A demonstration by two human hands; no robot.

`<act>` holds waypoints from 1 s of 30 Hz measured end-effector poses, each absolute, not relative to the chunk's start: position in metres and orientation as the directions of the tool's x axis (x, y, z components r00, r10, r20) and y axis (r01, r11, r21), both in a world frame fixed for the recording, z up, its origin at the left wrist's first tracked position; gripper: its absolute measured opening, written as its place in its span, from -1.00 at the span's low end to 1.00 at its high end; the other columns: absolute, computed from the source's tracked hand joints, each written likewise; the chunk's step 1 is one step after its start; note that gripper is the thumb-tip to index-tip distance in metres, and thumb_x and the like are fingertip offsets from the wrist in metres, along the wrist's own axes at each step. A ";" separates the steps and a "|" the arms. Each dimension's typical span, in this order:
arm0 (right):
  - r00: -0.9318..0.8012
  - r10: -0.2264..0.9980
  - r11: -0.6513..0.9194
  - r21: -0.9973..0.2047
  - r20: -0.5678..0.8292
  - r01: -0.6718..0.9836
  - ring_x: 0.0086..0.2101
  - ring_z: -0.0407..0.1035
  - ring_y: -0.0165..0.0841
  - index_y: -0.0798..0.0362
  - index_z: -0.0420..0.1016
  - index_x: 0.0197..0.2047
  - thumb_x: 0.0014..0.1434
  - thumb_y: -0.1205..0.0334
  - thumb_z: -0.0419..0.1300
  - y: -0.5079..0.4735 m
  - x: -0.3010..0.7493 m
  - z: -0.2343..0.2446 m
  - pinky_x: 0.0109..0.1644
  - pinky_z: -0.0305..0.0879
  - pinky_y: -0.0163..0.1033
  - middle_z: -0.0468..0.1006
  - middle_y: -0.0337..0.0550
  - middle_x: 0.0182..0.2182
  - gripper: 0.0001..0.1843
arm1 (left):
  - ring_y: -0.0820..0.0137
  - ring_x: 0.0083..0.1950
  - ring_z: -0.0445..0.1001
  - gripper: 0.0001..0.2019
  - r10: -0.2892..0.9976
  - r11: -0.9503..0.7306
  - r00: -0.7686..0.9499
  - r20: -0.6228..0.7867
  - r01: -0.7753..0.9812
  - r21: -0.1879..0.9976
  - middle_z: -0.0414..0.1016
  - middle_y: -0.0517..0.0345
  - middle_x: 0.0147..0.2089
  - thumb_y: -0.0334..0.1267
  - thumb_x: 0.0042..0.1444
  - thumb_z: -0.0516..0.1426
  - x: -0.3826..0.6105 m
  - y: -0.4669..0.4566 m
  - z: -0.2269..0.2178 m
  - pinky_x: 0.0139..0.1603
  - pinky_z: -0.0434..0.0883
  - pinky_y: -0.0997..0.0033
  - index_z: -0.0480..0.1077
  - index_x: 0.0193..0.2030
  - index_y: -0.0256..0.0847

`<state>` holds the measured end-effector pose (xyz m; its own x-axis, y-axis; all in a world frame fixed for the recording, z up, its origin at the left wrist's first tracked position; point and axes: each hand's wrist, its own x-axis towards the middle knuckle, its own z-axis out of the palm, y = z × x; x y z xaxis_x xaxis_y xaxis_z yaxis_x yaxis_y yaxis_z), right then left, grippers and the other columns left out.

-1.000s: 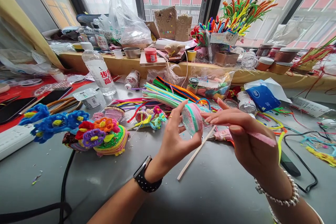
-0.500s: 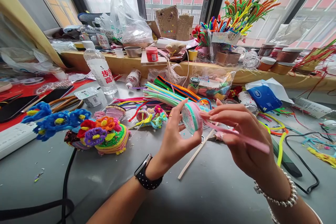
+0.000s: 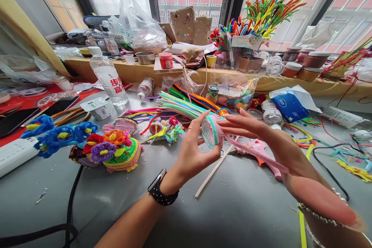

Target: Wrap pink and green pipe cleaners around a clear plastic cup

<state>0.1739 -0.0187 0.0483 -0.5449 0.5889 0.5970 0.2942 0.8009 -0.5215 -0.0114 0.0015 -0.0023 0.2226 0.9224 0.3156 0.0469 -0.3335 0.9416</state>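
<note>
My left hand grips a small round clear jar by its rim, thumb below and fingers above. Green and pink pipe cleaner is wound around the jar's side. From the wrap a loose pink pipe cleaner trails right, beneath my right hand. That hand has its fingers stretched out flat, the tips touching the pink wrap, and its thumb lies well apart, smeared at the lower right. Behind the right hand rests a pink glue gun, partly covered. A pale stick lies on the grey table under the jar.
Blue pipe cleaner flowers and a decorated round box stand at left, near a water bottle. A bundle of pipe cleaners lies behind my hands. At right are a blue tissue pack and a black cable.
My right hand has straightened its fingers and swung its thumb away down to the right, letting the pink pipe cleaner tail hang lower. The glue gun shows more. My left hand keeps its hold.
</note>
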 end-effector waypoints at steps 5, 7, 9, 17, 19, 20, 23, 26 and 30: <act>-0.580 0.532 0.846 -0.363 0.617 0.390 0.12 0.28 -0.17 -0.04 0.14 0.25 0.09 -0.39 -0.45 -0.023 0.169 0.058 0.34 -0.16 0.00 0.40 -0.14 0.13 -0.10 | 0.10 0.14 0.27 -0.31 0.937 -0.276 0.239 0.255 0.059 0.959 0.15 -0.06 0.24 -0.27 -0.06 0.18 -0.012 0.001 -0.002 0.00 0.42 0.11 0.05 0.25 -0.11; -0.583 0.524 0.851 -0.346 0.621 0.396 0.11 0.29 -0.18 -0.01 0.13 0.26 0.09 -0.40 -0.41 -0.025 0.166 0.061 0.34 -0.20 -0.01 0.42 -0.13 0.11 -0.10 | 0.09 0.14 0.27 -0.31 0.943 -0.251 0.238 0.234 0.045 0.967 0.14 -0.06 0.25 -0.24 -0.05 0.18 -0.012 0.002 -0.002 0.00 0.42 0.10 0.05 0.24 -0.12; -0.582 0.521 0.852 -0.340 0.624 0.398 0.10 0.30 -0.17 0.01 0.12 0.26 0.09 -0.41 -0.38 -0.025 0.163 0.063 0.35 -0.25 0.01 0.43 -0.12 0.10 -0.09 | 0.07 0.15 0.27 -0.32 0.948 -0.227 0.236 0.215 0.026 0.974 0.14 -0.05 0.26 -0.21 -0.05 0.18 -0.012 0.003 -0.002 -0.01 0.42 0.10 0.05 0.24 -0.12; -0.579 0.587 0.808 -0.448 0.566 0.383 0.10 0.28 -0.02 -0.02 0.05 0.31 -0.11 -0.53 -0.10 -0.019 0.164 0.054 0.34 -0.44 0.13 0.41 -0.07 0.12 0.06 | 0.02 0.20 0.22 -0.35 0.950 -0.191 0.244 0.196 -0.043 0.981 0.14 -0.03 0.28 -0.09 0.00 0.18 -0.013 0.005 -0.007 -0.03 0.42 0.12 0.08 0.23 -0.06; -0.575 0.588 0.808 -0.437 0.569 0.395 0.11 0.26 0.01 -0.01 0.03 0.31 -0.12 -0.52 -0.06 -0.019 0.165 0.052 0.33 -0.44 0.15 0.41 -0.04 0.11 0.08 | 0.04 0.20 0.23 -0.36 0.946 -0.204 0.245 0.213 -0.060 0.977 0.13 0.00 0.29 -0.08 0.01 0.18 -0.013 0.005 -0.009 -0.02 0.42 0.13 0.08 0.23 -0.05; -0.576 0.587 0.809 -0.432 0.569 0.398 0.11 0.26 0.01 0.00 0.03 0.32 -0.13 -0.52 -0.05 -0.019 0.165 0.051 0.33 -0.44 0.16 0.42 -0.04 0.10 0.08 | 0.05 0.20 0.23 -0.37 0.944 -0.212 0.245 0.222 -0.069 0.975 0.13 0.01 0.29 -0.07 0.02 0.18 -0.013 0.005 -0.010 -0.01 0.42 0.15 0.09 0.23 -0.05; -0.577 0.583 0.812 -0.431 0.571 0.394 0.10 0.28 0.01 0.00 0.04 0.31 -0.13 -0.51 -0.03 -0.020 0.165 0.051 0.33 -0.48 0.16 0.44 -0.05 0.09 0.07 | 0.06 0.22 0.21 -0.37 0.941 -0.222 0.243 0.234 -0.078 0.972 0.13 0.03 0.30 -0.05 0.03 0.17 -0.014 0.006 -0.011 0.01 0.40 0.17 0.10 0.23 -0.04; -0.585 0.581 0.813 -0.433 0.566 0.388 0.09 0.29 0.00 0.00 0.07 0.29 -0.12 -0.50 -0.04 -0.020 0.164 0.051 0.33 -0.51 0.14 0.41 -0.04 0.12 0.05 | 0.05 0.23 0.20 -0.38 0.944 -0.213 0.241 0.225 -0.073 0.974 0.12 0.04 0.30 -0.03 0.03 0.17 -0.014 0.006 -0.011 0.04 0.37 0.14 0.10 0.23 -0.03; -0.584 0.562 0.827 -0.407 0.585 0.388 0.07 0.33 -0.02 0.04 0.03 0.31 -0.11 -0.48 0.00 -0.020 0.162 0.051 0.34 -0.52 0.12 0.43 0.02 0.09 0.07 | 0.06 0.21 0.21 -0.38 0.947 -0.221 0.226 0.230 -0.063 0.973 0.15 0.05 0.28 -0.02 0.02 0.17 -0.015 0.006 -0.009 0.05 0.35 0.12 0.11 0.22 -0.02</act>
